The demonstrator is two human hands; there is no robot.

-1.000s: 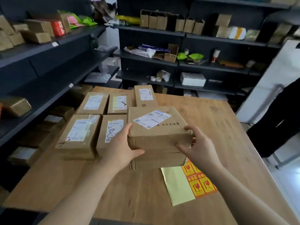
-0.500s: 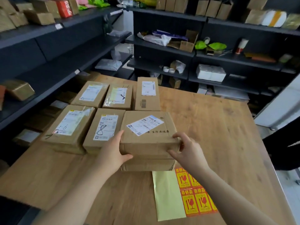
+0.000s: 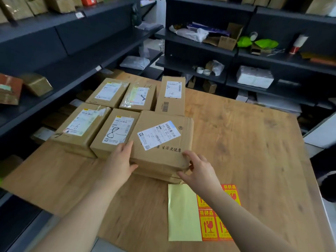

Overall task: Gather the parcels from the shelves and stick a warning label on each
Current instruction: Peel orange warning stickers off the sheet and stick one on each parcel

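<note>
Cardboard is gripped at both near corners. The left hand [image 3: 120, 160] clasps the near left corner of the front parcel [image 3: 160, 140]: fingers run up its left side and the thumb hooks under the near edge. The right hand [image 3: 200, 170] mirrors this at the near right corner, with fingertips curled onto the top face and the thumb below. A two-corner hold keeps a wide, flat carton level and allows it to be squared against its neighbours. The step in hand is therefore judged to be positioning, not labelling.

The front parcel appears to sit on a second flat carton [image 3: 158, 176], whose edge shows just beneath it. Whether the two are touching cannot be told. Its left side meets the neighbouring parcel [image 3: 114, 131], which closes a tight grid with four more parcels [image 3: 138, 97]. All shipping slips face up, leaving bare cardboard beside each for a sticker.

Just beside the near edge of the stack lies the label sheet [image 3: 218, 224], red and yellow, with a bare pale-yellow backing [image 3: 183, 211] to its left. It lies partly under the right forearm, probably so labels can be picked without reaching. No warning label shows on any parcel top.

The wooden table [image 3: 245, 142] carries everything. Dark shelves [image 3: 60, 57] around it hold further cartons, so gathering may be unfinished.
</note>
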